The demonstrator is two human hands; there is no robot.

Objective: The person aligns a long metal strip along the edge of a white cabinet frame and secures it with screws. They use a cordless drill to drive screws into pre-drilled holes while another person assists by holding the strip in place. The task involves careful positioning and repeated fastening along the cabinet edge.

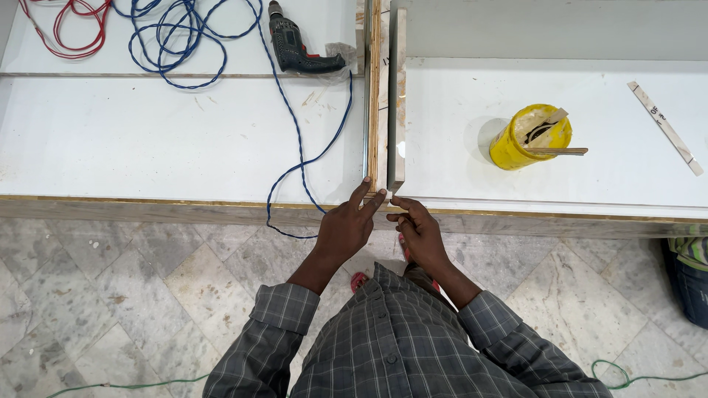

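Checked shirt [398, 346] closest below the lens, grey sleeves running up to both hands at the near edge of the white boards. Left hand [343, 228] loose, fingers spread, fingertips pressed on the near end of the upright plywood strip [375, 96] between the two white panels; right hand [420, 232] bent at the knuckles, fingertips on the end of the paler strip [399, 103] just beside it, neither hand gripped around anything. Farther out: blue cable [299, 140] across the left panel [147, 140], electric drill [295, 48] and red cable [70, 29] at the far side, yellow can [527, 136] with a stick on the right panel [590, 177], marble floor [110, 295] beneath.
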